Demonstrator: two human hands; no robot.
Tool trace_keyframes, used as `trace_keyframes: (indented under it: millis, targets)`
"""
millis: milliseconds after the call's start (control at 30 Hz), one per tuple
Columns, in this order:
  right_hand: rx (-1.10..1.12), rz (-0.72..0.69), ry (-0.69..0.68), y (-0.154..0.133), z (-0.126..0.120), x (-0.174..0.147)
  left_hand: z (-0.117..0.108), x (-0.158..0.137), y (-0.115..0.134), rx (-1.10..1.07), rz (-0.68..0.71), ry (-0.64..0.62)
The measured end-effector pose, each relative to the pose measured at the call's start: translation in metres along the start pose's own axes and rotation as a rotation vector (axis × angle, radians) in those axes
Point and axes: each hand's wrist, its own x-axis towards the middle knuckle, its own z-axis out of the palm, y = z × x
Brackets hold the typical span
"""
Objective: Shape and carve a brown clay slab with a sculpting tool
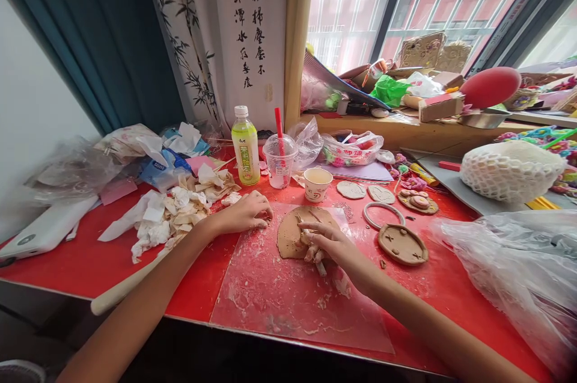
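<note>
A flat sheet of brown clay [288, 232] lies on a clear plastic sheet [252, 299] strewn with clay crumbs. Over the clay's right part is my right hand [331, 246], fingers bent and closed around a small pale stick-like tool [321, 269]. The tool's lower end shows below the fingers; the rest is mostly covered. My left hand [247, 213] rests to the left of the clay with its fingers curled in, and nothing shows in it. Under my left forearm lies a pale rolling pin [112, 294], partly hidden.
Crumpled tissues [166, 217] are heaped at left. Behind the clay stand a drink bottle [246, 151], a plastic cup with a red straw [280, 160] and a paper cup [317, 184]. At right are a ring [367, 214], a rimmed clay disc [402, 245] and a plastic bag [500, 269].
</note>
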Motion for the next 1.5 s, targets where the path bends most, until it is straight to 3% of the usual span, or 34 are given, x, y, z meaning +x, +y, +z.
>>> trace_keyframes:
  millis: [467,700,967,1167,1400,1500]
  targets:
    - [0.132,-0.086,0.038,0.014,-0.003,0.009,0.005,0.002,-0.006,-0.046,-0.037,0.2]
    - [0.206,-0.138,0.141,0.013,-0.022,0.018,0.005,0.001,-0.005,-0.059,0.005,0.189]
    - [0.218,-0.274,0.277,0.016,-0.035,0.027,0.006,0.002,-0.011,-0.057,-0.036,0.27]
    - [0.103,-0.369,0.297,0.013,-0.043,0.029,0.006,0.003,-0.018,-0.031,-0.088,0.336]
    - [-0.181,-0.429,0.228,0.015,-0.041,0.03,0.004,0.003,-0.003,-0.07,-0.043,0.162]
    - [-0.315,-0.476,0.22,0.019,-0.041,0.032,0.006,0.003,0.0,-0.063,-0.026,0.156]
